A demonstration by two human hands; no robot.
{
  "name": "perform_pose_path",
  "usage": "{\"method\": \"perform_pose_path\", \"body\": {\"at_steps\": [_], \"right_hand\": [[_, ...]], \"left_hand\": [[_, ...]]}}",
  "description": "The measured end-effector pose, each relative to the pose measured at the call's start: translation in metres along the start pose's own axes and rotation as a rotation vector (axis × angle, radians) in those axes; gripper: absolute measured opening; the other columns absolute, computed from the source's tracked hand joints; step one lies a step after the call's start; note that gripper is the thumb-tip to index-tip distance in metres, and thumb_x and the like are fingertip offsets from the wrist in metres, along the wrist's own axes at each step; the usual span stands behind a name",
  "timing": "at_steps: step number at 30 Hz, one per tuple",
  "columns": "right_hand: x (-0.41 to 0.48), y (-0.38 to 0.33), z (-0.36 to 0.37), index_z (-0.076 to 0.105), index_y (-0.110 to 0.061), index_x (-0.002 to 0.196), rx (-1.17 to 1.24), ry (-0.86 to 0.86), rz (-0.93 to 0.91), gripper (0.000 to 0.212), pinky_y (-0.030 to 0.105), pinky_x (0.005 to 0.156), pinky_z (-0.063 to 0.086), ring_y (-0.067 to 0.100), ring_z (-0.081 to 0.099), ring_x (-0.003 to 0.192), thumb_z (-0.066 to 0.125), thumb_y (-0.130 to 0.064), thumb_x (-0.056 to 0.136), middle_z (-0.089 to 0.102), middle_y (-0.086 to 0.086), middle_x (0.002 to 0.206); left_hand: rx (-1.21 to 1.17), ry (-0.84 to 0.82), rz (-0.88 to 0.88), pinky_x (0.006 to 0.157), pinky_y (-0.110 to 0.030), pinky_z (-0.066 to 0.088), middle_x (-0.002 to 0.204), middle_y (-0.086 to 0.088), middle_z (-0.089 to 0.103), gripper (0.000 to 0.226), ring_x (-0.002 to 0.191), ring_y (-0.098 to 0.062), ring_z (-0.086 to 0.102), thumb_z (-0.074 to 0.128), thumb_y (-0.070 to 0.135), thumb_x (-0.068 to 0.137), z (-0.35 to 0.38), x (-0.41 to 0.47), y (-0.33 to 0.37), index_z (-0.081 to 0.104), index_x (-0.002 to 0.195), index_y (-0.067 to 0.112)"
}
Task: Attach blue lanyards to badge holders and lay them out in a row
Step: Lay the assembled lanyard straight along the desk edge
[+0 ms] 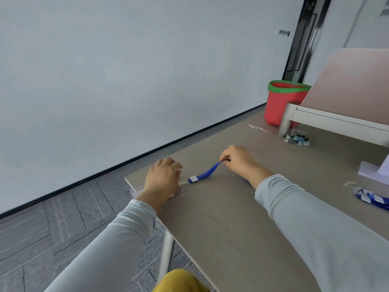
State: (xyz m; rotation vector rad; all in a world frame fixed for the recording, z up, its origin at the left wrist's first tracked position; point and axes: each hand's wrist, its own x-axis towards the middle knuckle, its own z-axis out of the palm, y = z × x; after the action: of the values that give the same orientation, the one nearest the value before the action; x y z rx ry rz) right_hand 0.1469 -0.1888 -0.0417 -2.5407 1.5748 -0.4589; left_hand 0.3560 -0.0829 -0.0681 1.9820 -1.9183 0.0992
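Blue fabric lanyard joined by a small metal clip to a clear plastic badge holder at the far left corner of the grey-brown wooden table. The step in hand appears to be straightening the strap so that the finished badge lies flat.

To do this well, the pinching fingertips should draw the strap low and level toward the table's right edge without twisting it. The pull should be gentle, so that the clip does not slip from the holder's slot. The holder seems to overhang the table's left edge, so it is best slid fully onto the surface before release, lest it tip off.

Pose: the thumb and forefinger of the right hand pinch the strap's raised end, and the other fingers curl toward the palm. From there the strap slopes down leftward to a white label beside the clip. The left hand lies palm-down on the holder with its fingers bent at the knuckles. Whether they grip its far edge or merely press it flat cannot be told.

Both wrists run into pale grey sleeves. The left forearm crosses the table's left edge, and the right forearm reaches over the tabletop. A bundle of further blue lanyards lies at the right edge.
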Motion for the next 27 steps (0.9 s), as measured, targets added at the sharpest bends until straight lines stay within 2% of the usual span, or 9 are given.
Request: {"method": "perform_pose_path", "body": {"at_steps": [4, 9, 12, 14, 16, 19, 24, 27], "right_hand": [[0.003, 0.007, 0.004, 0.071, -0.021, 0.1, -0.064, 0.042, -0.03, 0.022, 0.031, 0.074, 0.05, 0.025, 0.061, 0.091, 0.052, -0.016, 0.089, 0.067, 0.002, 0.104], [-0.001, 0.025, 0.003, 0.068, -0.02, 0.099, -0.128, 0.074, -0.025, 0.025, 0.03, 0.071, 0.045, 0.026, 0.059, 0.093, 0.048, -0.009, 0.088, 0.064, 0.002, 0.107], [-0.003, 0.044, 0.0, 0.065, -0.019, 0.097, -0.166, 0.033, 0.037, 0.029, 0.026, 0.068, 0.036, 0.026, 0.057, 0.096, 0.045, -0.001, 0.085, 0.061, 0.003, 0.108], [-0.002, 0.054, -0.002, 0.064, -0.019, 0.096, -0.162, 0.028, 0.089, 0.028, 0.027, 0.07, 0.038, 0.028, 0.057, 0.098, 0.046, -0.001, 0.084, 0.061, 0.004, 0.109], [0.001, 0.061, -0.004, 0.063, -0.016, 0.096, -0.172, 0.044, 0.119, 0.026, 0.029, 0.07, 0.04, 0.029, 0.058, 0.096, 0.047, 0.0, 0.084, 0.062, 0.007, 0.107], [0.013, 0.065, -0.012, 0.057, -0.011, 0.094, -0.175, 0.153, 0.14, 0.02, 0.03, 0.064, 0.036, 0.035, 0.057, 0.089, 0.045, 0.001, 0.083, 0.063, 0.013, 0.097], [0.039, 0.067, -0.032, 0.055, -0.001, 0.092, -0.068, 0.468, 0.073, 0.015, 0.037, 0.061, 0.04, 0.038, 0.057, 0.077, 0.045, 0.004, 0.082, 0.064, 0.019, 0.088], [0.042, 0.074, -0.019, 0.057, 0.001, 0.098, 0.088, 0.483, 0.059, 0.016, 0.038, 0.069, 0.044, 0.037, 0.058, 0.085, 0.047, 0.001, 0.086, 0.064, 0.018, 0.096]], "left_hand": [[-0.114, -0.125, 0.22, 0.091, -0.034, 0.042, 0.13, 0.004, 0.05, 0.032, 0.117, -0.019, 0.047, 0.041, 0.018, 0.096, 0.005, 0.008, 0.031, 0.056, 0.124, 0.02], [-0.123, -0.251, 0.211, 0.098, -0.037, 0.041, 0.13, 0.002, 0.05, 0.034, 0.117, -0.019, 0.045, 0.045, 0.027, 0.095, 0.02, 0.016, 0.043, 0.053, 0.128, 0.021], [-0.106, -0.225, 0.228, 0.095, -0.039, 0.043, 0.129, 0.005, 0.053, 0.035, 0.115, -0.019, 0.044, 0.038, 0.02, 0.097, 0.022, 0.019, 0.04, 0.051, 0.13, 0.026], [-0.074, -0.242, 0.247, 0.093, -0.037, 0.044, 0.129, 0.007, 0.052, 0.037, 0.115, -0.018, 0.043, 0.037, 0.019, 0.098, 0.021, 0.022, 0.039, 0.049, 0.132, 0.028], [-0.036, -0.268, 0.268, 0.084, -0.03, 0.043, 0.129, 0.01, 0.052, 0.034, 0.116, -0.016, 0.043, 0.038, 0.022, 0.098, 0.018, 0.027, 0.04, 0.053, 0.128, 0.029], [0.012, -0.307, 0.283, 0.078, -0.024, 0.04, 0.126, 0.012, 0.052, 0.032, 0.113, -0.013, 0.047, 0.042, 0.021, 0.096, 0.013, 0.039, 0.042, 0.058, 0.123, 0.03], [-0.025, -0.314, 0.232, 0.082, -0.027, 0.047, 0.121, 0.01, 0.055, 0.032, 0.104, -0.014, 0.055, 0.047, 0.019, 0.092, 0.013, 0.048, 0.04, 0.061, 0.119, 0.03], [-0.031, -0.308, 0.213, 0.085, -0.029, 0.047, 0.121, 0.01, 0.054, 0.032, 0.106, -0.014, 0.054, 0.047, 0.019, 0.092, 0.015, 0.05, 0.037, 0.061, 0.119, 0.03]]}}
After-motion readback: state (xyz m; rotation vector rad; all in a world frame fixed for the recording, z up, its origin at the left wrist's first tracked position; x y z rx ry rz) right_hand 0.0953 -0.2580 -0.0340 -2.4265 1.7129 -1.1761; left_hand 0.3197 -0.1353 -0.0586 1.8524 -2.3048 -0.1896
